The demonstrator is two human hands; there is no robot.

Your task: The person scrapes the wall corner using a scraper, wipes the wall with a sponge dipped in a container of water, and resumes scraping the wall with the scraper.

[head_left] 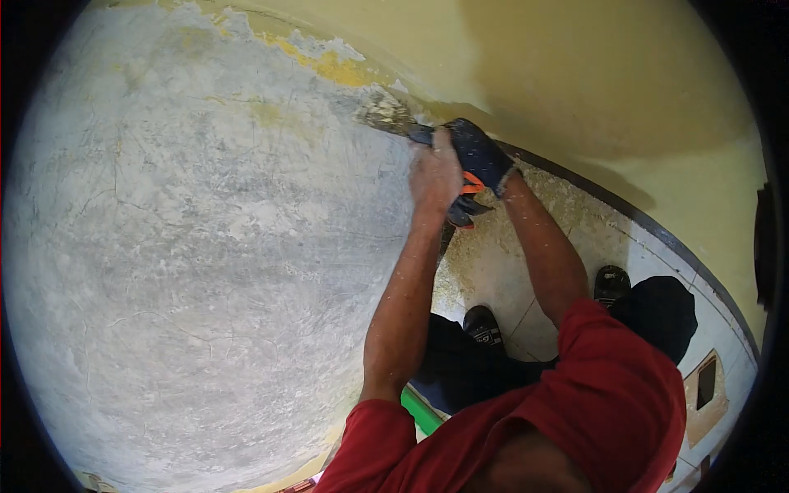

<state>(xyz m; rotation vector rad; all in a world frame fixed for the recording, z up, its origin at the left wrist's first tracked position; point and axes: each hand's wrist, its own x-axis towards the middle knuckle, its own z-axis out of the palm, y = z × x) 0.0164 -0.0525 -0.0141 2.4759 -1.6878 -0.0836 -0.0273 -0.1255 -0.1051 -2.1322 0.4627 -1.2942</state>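
Observation:
A wide scraper blade [386,112], smeared and flaked with chips, rests against the wall at the edge of the remaining yellow paint [337,67]. My left hand [436,177] is bare and closed round the tool just behind the blade. Close on its right, my right hand [478,154] wears a dark glove and grips the tool's dark rear part. Orange and black parts [470,201] show below the two hands; their shape is partly hidden.
Bare grey wall surface [205,230] fills the left side. A yellow-painted wall [592,74] rises at upper right, with a dark skirting strip [641,215] at its foot. Debris lies on the tiled floor [526,238] near my shoes [483,324]. A board with an opening [707,398] is lower right.

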